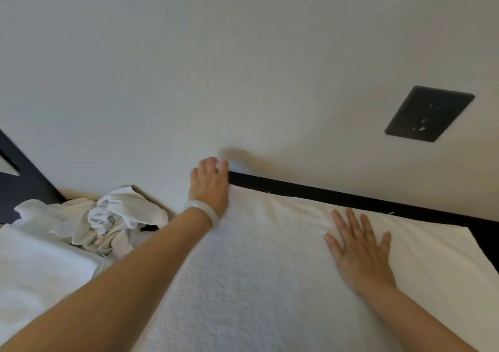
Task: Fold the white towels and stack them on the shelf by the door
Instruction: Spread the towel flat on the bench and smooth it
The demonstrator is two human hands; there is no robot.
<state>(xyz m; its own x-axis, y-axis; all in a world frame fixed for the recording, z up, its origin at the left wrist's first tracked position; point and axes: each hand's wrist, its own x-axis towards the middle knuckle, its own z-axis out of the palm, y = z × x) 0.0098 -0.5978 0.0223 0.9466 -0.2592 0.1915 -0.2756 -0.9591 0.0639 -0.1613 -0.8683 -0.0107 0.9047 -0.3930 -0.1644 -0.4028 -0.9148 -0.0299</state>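
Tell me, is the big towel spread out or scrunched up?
Spread out: the towel lies flat, the right hand pressing on it with straight fingers, the left hand at its far corner.

A plain off-white wall (189, 68) with a fine texture fills the upper half of the view, softly lit and dimmer toward the top corners. At two o'clock a black outlet plate (429, 114) sits flush on it. A black surface edge (337, 196) runs along the wall's foot from the centre toward four o'clock, and a dark furniture frame (19, 187) stands at nine o'clock.
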